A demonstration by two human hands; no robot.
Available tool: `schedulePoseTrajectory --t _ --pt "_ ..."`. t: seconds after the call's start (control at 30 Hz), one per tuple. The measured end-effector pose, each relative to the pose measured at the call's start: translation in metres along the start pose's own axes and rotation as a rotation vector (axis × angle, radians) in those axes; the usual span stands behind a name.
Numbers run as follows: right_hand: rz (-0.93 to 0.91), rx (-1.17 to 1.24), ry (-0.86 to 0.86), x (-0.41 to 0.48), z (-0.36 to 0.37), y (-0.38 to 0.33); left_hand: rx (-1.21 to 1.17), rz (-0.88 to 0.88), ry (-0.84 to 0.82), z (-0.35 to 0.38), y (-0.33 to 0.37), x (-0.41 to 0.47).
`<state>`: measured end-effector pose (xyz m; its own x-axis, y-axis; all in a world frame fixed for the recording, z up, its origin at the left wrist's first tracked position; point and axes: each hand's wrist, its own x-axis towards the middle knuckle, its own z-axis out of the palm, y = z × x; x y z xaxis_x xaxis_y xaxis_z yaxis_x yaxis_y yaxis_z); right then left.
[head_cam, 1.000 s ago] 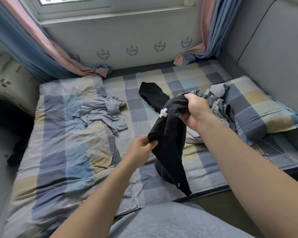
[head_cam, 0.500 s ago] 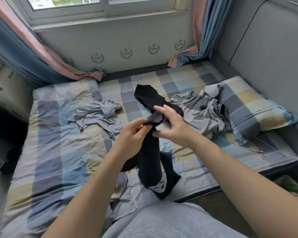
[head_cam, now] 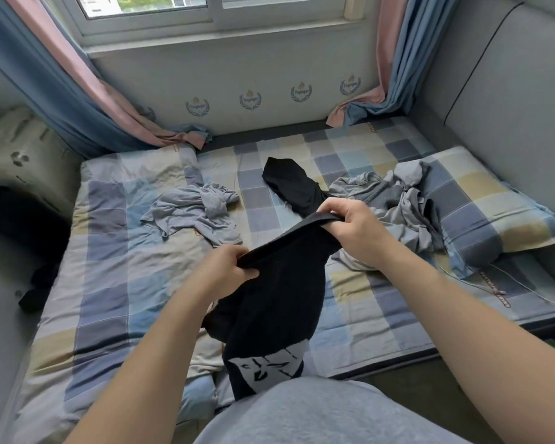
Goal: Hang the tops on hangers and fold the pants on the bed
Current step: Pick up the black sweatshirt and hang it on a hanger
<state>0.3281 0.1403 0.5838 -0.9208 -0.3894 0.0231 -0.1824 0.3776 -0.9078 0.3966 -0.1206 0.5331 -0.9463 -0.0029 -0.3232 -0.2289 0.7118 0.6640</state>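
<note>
I hold a black garment [head_cam: 269,302] with a grey printed patch up over the checked bed [head_cam: 109,283]. My left hand [head_cam: 228,270] grips one end of its ribbed edge, and my right hand [head_cam: 350,225] grips the other end, so the edge is stretched between them. The rest hangs down toward my lap, and a part trails back onto the bed behind my right hand. A crumpled grey garment [head_cam: 196,213] lies left of centre. A second grey pile [head_cam: 394,213] lies at the right, partly on the pillow. No hanger is in view.
A checked pillow [head_cam: 494,213] sits at the right against a grey padded wall [head_cam: 510,107]. Curtains [head_cam: 77,100] hang at both sides of the window and drape onto the bed's far edge. A dark object [head_cam: 36,283] lies at the left of the bed. A thin cable [head_cam: 526,283] runs along the right.
My hands have moved apart along the black garment's edge and pulled it taut. Half a second ago they were close together, pinching bunched fabric.
</note>
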Motion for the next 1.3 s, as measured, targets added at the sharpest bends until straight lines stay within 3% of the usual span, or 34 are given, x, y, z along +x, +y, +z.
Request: schedulePoseTrajectory --t 0.2,0.37,0.47,0.6,0.73,1.0,1.17,1.3 --pt "0.099 0.155 0.291 0.011 -0.015 0.003 -0.001 -0.162 0.119 0.041 -0.034 0.000" --pt "0.188 -0.076 0.367 0.007 -0.019 0.025 -0.471 -0.187 0.158 0.043 -0.006 0.000" --pt "0.168 -0.117 0.219 -0.011 -0.010 0.027 -0.588 -0.158 0.163 0.042 0.019 -0.004" --pt "0.312 -0.044 -0.272 -0.051 0.029 0.038 -0.851 -0.200 0.187 0.030 0.050 -0.007" --pt "0.371 0.034 -0.391 -0.074 0.072 0.049 -1.009 -0.146 0.153 0.009 0.079 -0.013" --pt "0.266 0.241 -0.182 -0.075 0.090 0.032 -1.161 -0.139 0.238 -0.006 0.110 -0.017" --pt "0.336 0.108 0.061 -0.066 0.084 0.027 -1.223 -0.163 0.217 -0.005 0.110 -0.023" --pt "0.281 -0.114 0.184 -0.057 0.077 0.043 -1.316 -0.125 0.183 -0.008 0.113 -0.024"
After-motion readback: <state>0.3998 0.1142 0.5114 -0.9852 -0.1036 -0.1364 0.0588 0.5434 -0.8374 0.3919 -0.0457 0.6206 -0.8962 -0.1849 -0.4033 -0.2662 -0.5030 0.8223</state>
